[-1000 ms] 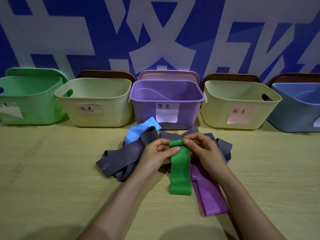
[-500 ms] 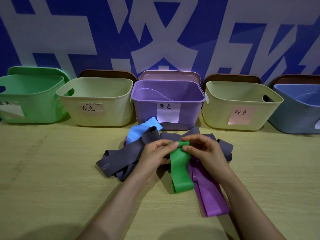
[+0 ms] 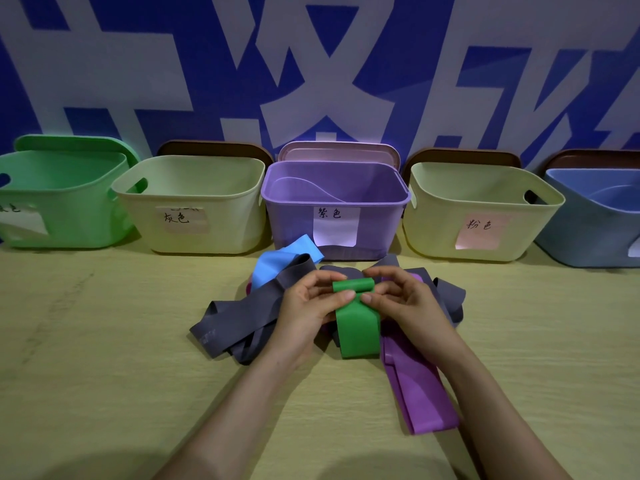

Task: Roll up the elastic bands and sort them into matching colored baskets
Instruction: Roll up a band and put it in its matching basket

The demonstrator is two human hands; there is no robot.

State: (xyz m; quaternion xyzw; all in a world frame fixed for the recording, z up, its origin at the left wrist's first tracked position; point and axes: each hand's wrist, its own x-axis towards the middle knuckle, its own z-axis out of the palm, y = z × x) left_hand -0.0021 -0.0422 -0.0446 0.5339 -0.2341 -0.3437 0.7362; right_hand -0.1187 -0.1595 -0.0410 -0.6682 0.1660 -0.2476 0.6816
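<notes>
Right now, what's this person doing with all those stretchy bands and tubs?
A person is rolling up a green band, pinching its top end between the left hand and right hand; only the top is curled so far, the rest hangs down to the table. Grey bands, a blue band and a purple band lie loose underneath. Five baskets stand along the wall; the green basket is at far left.
</notes>
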